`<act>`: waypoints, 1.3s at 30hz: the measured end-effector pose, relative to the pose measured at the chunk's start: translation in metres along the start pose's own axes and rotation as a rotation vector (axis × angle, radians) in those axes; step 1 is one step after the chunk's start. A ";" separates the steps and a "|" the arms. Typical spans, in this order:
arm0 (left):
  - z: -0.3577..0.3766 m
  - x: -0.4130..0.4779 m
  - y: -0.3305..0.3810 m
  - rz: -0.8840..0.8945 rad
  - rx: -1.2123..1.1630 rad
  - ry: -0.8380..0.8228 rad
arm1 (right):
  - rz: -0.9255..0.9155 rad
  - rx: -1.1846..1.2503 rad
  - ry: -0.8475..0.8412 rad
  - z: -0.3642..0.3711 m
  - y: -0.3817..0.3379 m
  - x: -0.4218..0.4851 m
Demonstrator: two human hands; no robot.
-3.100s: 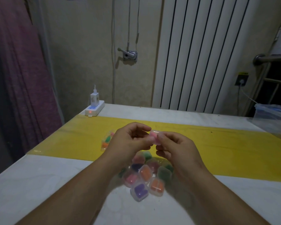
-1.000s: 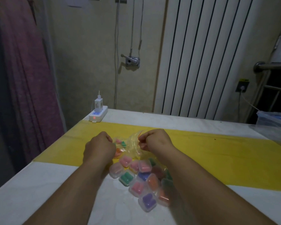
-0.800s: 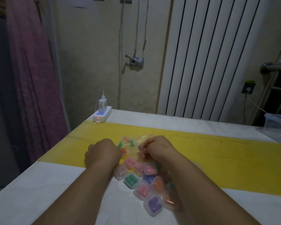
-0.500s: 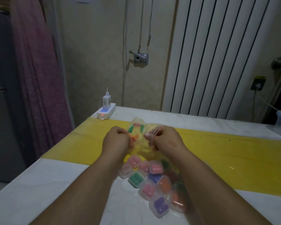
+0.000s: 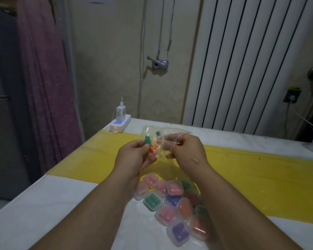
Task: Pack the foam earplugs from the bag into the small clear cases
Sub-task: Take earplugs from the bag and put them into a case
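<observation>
The table [image 5: 61, 204] is carrying a yellow runner [image 5: 260, 174] across its far half. The left hand [image 5: 134, 156] is pinching the bag's side, thumb against fingers, right at a green earplug [image 5: 148, 139]. The right hand [image 5: 188, 150] is pinching the bag's rim with curled fingers. The cases [image 5: 170, 201] are lying in a tight cluster on the table beneath the forearms, most showing coloured plugs inside; whether any is empty cannot be told. The bag [image 5: 150, 129], clear and crumpled, is hanging between both hands above the runner, holding loose earplugs [image 5: 153, 148] in green, orange and pink. The step in hand is probably opening the bag to draw a pair. Keep the mouth facing upward while spreading it, so nothing is spilling. Work one plug toward the rim through the film, and select two of matching colour.
</observation>
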State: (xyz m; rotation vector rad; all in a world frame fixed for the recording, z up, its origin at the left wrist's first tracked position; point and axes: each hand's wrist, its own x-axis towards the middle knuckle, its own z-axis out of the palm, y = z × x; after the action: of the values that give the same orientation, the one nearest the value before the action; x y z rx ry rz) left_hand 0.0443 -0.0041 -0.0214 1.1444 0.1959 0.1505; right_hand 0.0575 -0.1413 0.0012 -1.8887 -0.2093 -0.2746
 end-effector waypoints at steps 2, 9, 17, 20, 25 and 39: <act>0.000 0.000 -0.001 0.012 0.024 -0.002 | 0.043 0.098 -0.054 0.000 -0.005 -0.003; 0.000 -0.004 0.000 0.035 0.020 -0.048 | 0.254 0.175 -0.063 0.004 -0.014 -0.002; 0.000 -0.006 0.003 0.044 0.049 -0.008 | 0.305 0.164 -0.121 0.006 -0.019 -0.005; 0.000 -0.003 0.004 0.024 0.042 -0.001 | 0.265 0.185 -0.134 0.004 -0.020 -0.005; 0.001 -0.002 0.002 0.011 0.027 -0.004 | 0.300 0.210 -0.163 0.007 -0.016 -0.003; 0.001 -0.004 0.000 0.037 -0.007 -0.035 | 0.315 0.231 -0.151 0.007 -0.021 -0.006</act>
State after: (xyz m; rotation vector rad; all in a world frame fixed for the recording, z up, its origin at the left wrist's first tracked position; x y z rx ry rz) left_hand 0.0408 -0.0054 -0.0207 1.1432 0.1438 0.1636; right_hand 0.0467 -0.1274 0.0163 -1.6825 -0.0397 0.1033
